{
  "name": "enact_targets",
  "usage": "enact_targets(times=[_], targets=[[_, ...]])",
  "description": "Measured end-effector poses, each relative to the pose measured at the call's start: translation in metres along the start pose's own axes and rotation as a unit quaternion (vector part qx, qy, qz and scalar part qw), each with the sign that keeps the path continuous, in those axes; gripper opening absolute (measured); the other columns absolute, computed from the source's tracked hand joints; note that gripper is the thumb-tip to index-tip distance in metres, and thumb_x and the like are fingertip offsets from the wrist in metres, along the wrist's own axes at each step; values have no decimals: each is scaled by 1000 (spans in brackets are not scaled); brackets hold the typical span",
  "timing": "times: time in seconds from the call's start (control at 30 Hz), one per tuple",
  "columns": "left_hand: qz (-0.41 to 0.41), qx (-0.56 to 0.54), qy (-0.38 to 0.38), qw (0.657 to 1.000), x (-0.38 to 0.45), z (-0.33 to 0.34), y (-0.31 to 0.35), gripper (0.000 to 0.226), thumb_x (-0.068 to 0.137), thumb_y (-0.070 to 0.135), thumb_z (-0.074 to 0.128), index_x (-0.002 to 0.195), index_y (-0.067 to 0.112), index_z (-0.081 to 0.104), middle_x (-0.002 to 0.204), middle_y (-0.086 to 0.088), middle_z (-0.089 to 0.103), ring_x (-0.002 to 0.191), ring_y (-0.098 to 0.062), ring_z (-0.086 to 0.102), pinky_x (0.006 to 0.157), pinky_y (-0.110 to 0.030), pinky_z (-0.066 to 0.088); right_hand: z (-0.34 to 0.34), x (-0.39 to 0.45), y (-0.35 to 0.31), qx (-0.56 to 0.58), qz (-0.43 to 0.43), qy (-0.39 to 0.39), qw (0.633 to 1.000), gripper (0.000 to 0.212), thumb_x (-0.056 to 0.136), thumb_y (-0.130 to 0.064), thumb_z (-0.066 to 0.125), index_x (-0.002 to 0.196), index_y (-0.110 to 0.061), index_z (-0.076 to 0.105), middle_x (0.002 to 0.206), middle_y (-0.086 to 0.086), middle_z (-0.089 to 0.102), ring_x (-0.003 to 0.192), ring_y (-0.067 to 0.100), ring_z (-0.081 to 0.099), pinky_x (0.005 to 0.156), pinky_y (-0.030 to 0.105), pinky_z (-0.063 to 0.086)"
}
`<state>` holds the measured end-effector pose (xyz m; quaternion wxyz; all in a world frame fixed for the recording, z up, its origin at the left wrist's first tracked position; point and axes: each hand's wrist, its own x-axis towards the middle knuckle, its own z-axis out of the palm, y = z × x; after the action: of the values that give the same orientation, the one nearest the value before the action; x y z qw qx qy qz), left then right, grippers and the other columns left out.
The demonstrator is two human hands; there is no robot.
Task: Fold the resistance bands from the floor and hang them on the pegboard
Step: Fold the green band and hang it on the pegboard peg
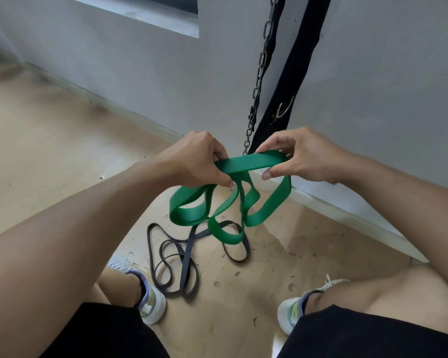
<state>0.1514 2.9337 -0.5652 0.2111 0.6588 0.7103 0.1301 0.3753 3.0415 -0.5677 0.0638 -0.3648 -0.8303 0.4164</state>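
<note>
Stretching between them, the green band [251, 162] is gripped by left hand [199, 160] and right hand [303, 156].

The band [251, 164] stretched between the hands is solid bright green, no print on it. Below the hands, the thinner bands [184, 262] on the floor [49, 151] are plain dark grey-black. Floor's a pale tan wood look with darker flecks scattered around. Above the hands the wall [386, 73] is flat light grey, with a dull grey metal chain [260, 73] and black strap [292, 68] hanging there. Shorts [373, 337] black, shoes [153, 303] white with yellow-green bits.
</note>
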Motion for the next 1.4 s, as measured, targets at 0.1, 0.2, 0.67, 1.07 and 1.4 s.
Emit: enact_targets(times=[0.1,0.2,0.67,1.07,1.4], targets=[[-7,-23,13,1000,2,0,-2,30,69,43,88,93,26,79,84,7,75,75,-8,67,55,-13,48,-5,0,8,-9,13,-17,1000,49,68,-28,96,112,-31,75,112,-19,78,101,2,74,105,39,55],[4,-48,29,998,1,3,-1,29,67,41,89,89,25,79,77,9,75,69,-6,67,54,-14,48,0,-2,12,-41,20,-56,997,58,71,-29,94,124,-32,70,121,-15,76,109,-2,69,109,29,50],[20,-229,70,971,1,6,8,24,71,22,91,90,17,78,77,-1,78,72,-23,74,72,-37,62,39,7,13,106,-17,-10,994,32,82,-25,89,104,-16,68,94,-2,78,93,22,76,91,42,59],[39,-195,68,978,4,6,-3,29,74,34,87,93,21,70,82,-4,75,75,-28,72,75,-49,60,26,7,24,103,-11,19,994,31,84,-11,86,111,-17,73,102,8,79,99,27,76,97,50,59],[42,-192,109,974,1,9,5,27,73,25,90,97,18,79,77,13,74,66,3,68,67,-11,55,17,5,26,47,0,-33,998,28,83,-19,88,108,-25,77,102,10,77,98,29,74,97,52,57]])
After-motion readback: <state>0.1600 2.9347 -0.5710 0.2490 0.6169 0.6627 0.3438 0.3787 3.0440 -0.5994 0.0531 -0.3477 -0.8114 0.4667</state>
